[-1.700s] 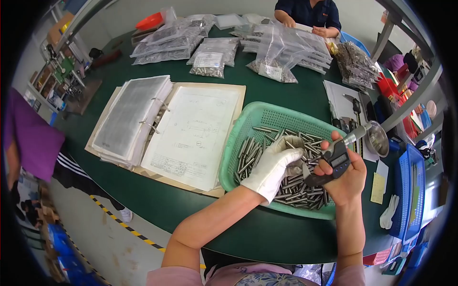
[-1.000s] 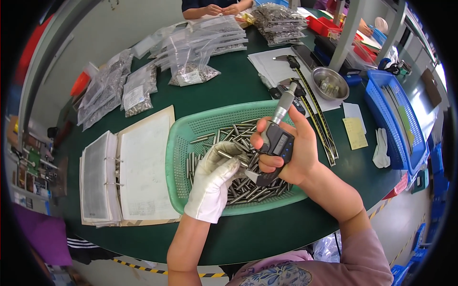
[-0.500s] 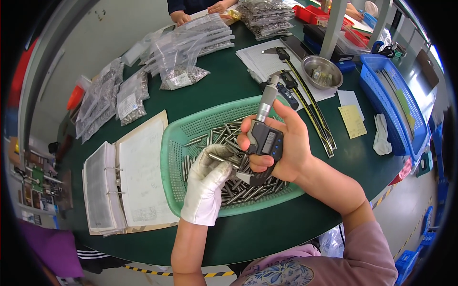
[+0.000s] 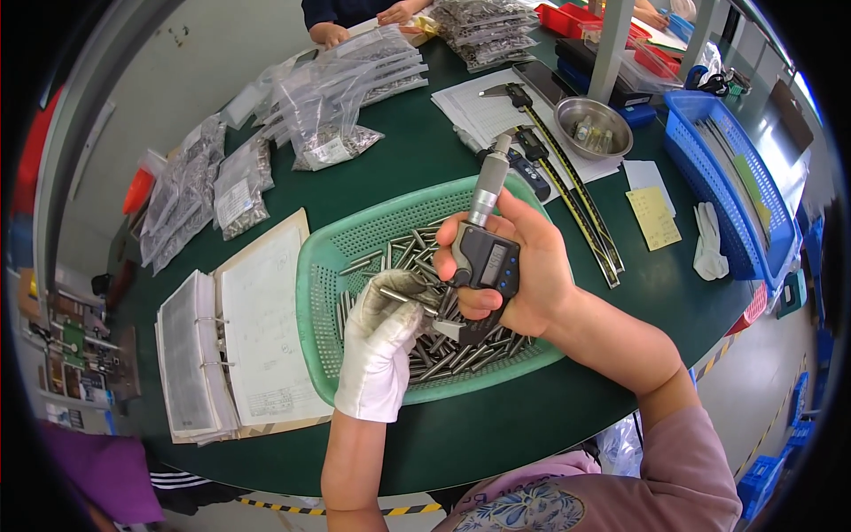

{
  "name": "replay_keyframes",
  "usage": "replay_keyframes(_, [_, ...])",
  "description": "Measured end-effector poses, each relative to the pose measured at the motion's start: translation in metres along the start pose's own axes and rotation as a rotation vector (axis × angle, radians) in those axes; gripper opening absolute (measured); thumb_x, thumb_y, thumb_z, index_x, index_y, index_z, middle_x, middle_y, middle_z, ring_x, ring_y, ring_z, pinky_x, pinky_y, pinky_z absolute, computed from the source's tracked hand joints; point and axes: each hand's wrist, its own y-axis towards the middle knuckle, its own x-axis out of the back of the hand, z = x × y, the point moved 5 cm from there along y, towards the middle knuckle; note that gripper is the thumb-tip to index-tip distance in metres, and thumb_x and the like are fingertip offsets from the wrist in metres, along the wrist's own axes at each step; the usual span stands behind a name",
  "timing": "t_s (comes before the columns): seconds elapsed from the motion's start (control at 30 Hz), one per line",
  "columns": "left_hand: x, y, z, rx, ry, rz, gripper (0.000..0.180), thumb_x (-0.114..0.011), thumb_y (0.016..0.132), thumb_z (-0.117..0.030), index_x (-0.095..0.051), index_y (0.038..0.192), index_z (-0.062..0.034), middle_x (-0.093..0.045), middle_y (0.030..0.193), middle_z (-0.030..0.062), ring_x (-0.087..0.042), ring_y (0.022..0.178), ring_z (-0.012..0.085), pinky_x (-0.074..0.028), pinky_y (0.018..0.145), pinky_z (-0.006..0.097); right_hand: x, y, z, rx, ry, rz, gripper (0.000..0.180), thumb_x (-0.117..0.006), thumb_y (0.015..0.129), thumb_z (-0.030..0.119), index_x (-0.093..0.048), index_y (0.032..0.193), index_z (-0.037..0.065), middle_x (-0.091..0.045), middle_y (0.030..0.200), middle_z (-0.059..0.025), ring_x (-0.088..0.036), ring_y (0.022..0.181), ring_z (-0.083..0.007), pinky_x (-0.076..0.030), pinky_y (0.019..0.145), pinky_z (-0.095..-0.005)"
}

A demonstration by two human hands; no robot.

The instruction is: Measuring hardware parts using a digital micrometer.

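Observation:
My left hand (image 4: 379, 341), in a white glove with greyed fingers, pinches a slim metal pin (image 4: 406, 301). The pin's right end reaches toward the jaws of a digital micrometer (image 4: 486, 257); whether it touches them I cannot tell. My bare right hand (image 4: 532, 266) is wrapped around the micrometer's dark frame, with its silver thimble pointing up and away. Both hands are over a green perforated plastic basket (image 4: 324, 266), where many loose metal pins (image 4: 456, 355) lie in a heap, partly hidden by my hands.
An open ring binder (image 4: 266, 328) lies left of the basket. Bags of small metal parts (image 4: 332, 146) stand behind. Calipers (image 4: 567, 191), a metal bowl (image 4: 612, 146), a yellow note (image 4: 654, 217), a white glove (image 4: 708, 239) and a blue basket (image 4: 722, 195) are rightward. Another person's hands (image 4: 399, 12) are across the table.
The whole view has shifted slightly. My hands keep their grips on the pin and the micrometer, and the pin stays near the jaws.

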Motion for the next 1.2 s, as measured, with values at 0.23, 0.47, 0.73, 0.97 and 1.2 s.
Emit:
replay_keyframes(0.23, [-0.0009, -0.0005, -0.0009, -0.010, 0.044, -0.027, 0.026, -0.060, 0.075, -0.004, -0.051, 0.100, -0.0054, -0.055, 0.090, 0.0015, -0.052, 0.081, 0.0093, -0.043, 0.072, 0.024, -0.0006, -0.0004, 0.0011, -0.001, -0.006, -0.021, 0.056, -0.031, 0.084, 0.055, -0.051, 0.089, 0.004, -0.054, 0.073, -0.0103, -0.037, 0.038, -0.0128, -0.032, 0.040, -0.0241])
replay_keyframes(0.47, [-0.0010, 0.0032, 0.0034, -0.002, -0.026, 0.038, 0.025, -0.059, 0.077, -0.011, -0.051, 0.100, -0.0064, -0.055, 0.090, 0.0021, -0.052, 0.082, 0.0112, -0.040, 0.075, 0.025, 0.0015, 0.0002, 0.0027, 0.059, -0.070, 0.000, 0.059, -0.037, 0.080, 0.060, -0.053, 0.088, 0.004, -0.056, 0.070, -0.0099, -0.038, 0.040, -0.0122, -0.032, 0.041, -0.0238])
replay_keyframes(0.73, [-0.0007, 0.0010, -0.0004, -0.040, 0.023, -0.006, 0.020, -0.058, 0.079, -0.012, -0.052, 0.097, -0.0047, -0.055, 0.087, 0.0020, -0.051, 0.079, 0.0107, -0.039, 0.072, 0.025, -0.0004, 0.0002, -0.0003, 0.013, -0.065, -0.014, 0.059, -0.032, 0.083, 0.059, -0.052, 0.088, 0.003, -0.055, 0.071, -0.0111, -0.038, 0.040, -0.0120, -0.032, 0.039, -0.0219])
replay_keyframes(0.97, [0.0018, 0.0020, 0.0014, -0.035, 0.021, -0.044, 0.019, -0.059, 0.079, -0.006, -0.053, 0.097, -0.0043, -0.056, 0.085, 0.0015, -0.053, 0.075, 0.0092, -0.042, 0.069, 0.022, 0.0008, 0.0000, 0.0003, 0.012, -0.077, -0.041, 0.063, -0.027, 0.084, 0.062, -0.052, 0.087, 0.004, -0.056, 0.069, -0.0086, -0.037, 0.040, -0.0118, -0.032, 0.041, -0.0242])
replay_keyframes(1.2, [0.0003, 0.0021, -0.0010, -0.061, 0.006, -0.026, 0.029, -0.059, 0.078, -0.005, -0.051, 0.106, -0.0022, -0.058, 0.090, 0.0040, -0.056, 0.079, 0.0121, -0.045, 0.071, 0.025, 0.0044, 0.0019, 0.0004, -0.028, -0.001, -0.050, 0.058, -0.025, 0.086, 0.056, -0.052, 0.089, 0.004, -0.056, 0.070, -0.0091, -0.038, 0.039, -0.0134, -0.033, 0.042, -0.0267])
